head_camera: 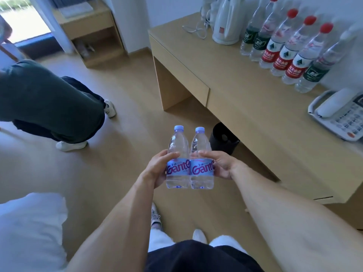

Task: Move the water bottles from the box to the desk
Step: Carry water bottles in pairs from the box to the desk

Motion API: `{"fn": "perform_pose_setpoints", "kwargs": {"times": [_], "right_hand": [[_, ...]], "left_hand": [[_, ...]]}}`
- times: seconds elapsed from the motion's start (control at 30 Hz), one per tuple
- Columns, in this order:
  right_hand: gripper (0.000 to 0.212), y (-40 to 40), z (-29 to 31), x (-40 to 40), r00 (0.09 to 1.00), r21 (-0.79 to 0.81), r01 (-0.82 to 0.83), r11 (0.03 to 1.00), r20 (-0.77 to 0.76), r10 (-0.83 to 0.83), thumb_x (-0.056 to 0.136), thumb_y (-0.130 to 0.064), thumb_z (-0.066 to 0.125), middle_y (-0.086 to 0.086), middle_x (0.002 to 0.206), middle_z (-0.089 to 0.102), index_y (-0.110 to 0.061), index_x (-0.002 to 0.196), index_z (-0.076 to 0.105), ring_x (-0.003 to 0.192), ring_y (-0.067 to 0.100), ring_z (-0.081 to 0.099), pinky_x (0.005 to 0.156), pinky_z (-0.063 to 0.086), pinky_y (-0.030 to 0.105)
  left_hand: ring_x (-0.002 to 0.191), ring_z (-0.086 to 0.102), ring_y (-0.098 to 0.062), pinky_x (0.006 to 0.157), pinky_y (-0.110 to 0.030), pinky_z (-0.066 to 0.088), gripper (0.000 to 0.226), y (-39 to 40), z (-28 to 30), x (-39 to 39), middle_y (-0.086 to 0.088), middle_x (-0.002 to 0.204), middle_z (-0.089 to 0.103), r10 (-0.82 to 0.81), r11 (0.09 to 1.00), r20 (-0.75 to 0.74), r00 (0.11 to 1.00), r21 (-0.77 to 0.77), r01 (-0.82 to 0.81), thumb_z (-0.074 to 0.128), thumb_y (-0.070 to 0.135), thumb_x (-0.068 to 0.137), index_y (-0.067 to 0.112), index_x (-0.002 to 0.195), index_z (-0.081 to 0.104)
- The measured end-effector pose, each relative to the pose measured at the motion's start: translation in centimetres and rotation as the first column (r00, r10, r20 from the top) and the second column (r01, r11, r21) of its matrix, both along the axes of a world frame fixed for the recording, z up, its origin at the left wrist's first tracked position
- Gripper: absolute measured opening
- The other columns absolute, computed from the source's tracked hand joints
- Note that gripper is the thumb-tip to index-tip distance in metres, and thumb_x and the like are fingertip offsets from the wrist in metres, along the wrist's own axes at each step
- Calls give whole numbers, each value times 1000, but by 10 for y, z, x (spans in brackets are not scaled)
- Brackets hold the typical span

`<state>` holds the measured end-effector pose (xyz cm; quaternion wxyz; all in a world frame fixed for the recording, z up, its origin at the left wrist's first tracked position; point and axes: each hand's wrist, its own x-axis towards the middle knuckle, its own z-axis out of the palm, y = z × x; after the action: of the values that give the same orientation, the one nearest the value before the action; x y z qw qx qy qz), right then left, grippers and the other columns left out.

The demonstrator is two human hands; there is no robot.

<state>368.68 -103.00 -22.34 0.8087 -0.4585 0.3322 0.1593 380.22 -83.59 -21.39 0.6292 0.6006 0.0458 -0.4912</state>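
Two clear water bottles with pale blue caps and blue labels stand upright side by side in front of me, over the floor. My left hand (157,169) grips the left bottle (177,154) around its label. My right hand (220,163) grips the right bottle (201,154) the same way. The bottles touch each other. The wooden desk (245,91) lies to the right, and a row of several bottles (284,50) with red caps and red or green labels stands along its far edge. No box is in view.
A white kettle (227,22) with a cord and a white telephone (339,116) sit on the desk. A black bin (224,138) stands under it. Another person (49,103) crouches at left. White bedding (29,232) is at lower left, a small shelf unit (92,32) at the back.
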Motion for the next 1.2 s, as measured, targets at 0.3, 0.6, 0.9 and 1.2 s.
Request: {"fn": "perform_pose_setpoints", "kwargs": {"times": [0.3, 0.6, 0.9, 1.2], "right_hand": [[59, -25, -9, 98, 960, -17, 279, 960, 25, -278, 84, -26, 77, 24, 131, 62, -1, 133, 58, 124, 39, 58, 109, 42, 56], [54, -56, 34, 155, 859, -66, 505, 861, 141, -493, 74, -30, 80, 11, 112, 74, -10, 121, 64, 93, 23, 73, 71, 59, 32], [39, -132, 38, 169, 729, -150, 683, 715, 197, -655, 69, -32, 81, 11, 111, 74, -17, 104, 75, 96, 24, 71, 88, 57, 40], [42, -224, 58, 206, 677, -220, 734, 643, 312, -666, 72, -31, 81, 13, 119, 70, -15, 111, 75, 107, 27, 66, 97, 49, 44]], "left_hand": [[79, 74, -27, 63, -38, 60, 38, -56, 0, 147, -18, 98, 74, -243, 970, -28, 970, -12, 243, 70, 13, 89, 7, 126, 60], [82, 71, -26, 66, -37, 59, 38, -140, 28, 240, -19, 102, 71, -507, 859, 45, 861, -55, 509, 66, 13, 91, 5, 128, 60], [97, 69, -32, 79, -43, 60, 44, -255, 43, 273, -26, 120, 64, -680, 718, 60, 731, -147, 681, 65, 10, 93, 3, 135, 55], [102, 66, -31, 87, -44, 54, 39, -374, 58, 320, -16, 116, 66, -741, 619, 171, 649, -199, 760, 62, 6, 93, 8, 131, 58]]}}
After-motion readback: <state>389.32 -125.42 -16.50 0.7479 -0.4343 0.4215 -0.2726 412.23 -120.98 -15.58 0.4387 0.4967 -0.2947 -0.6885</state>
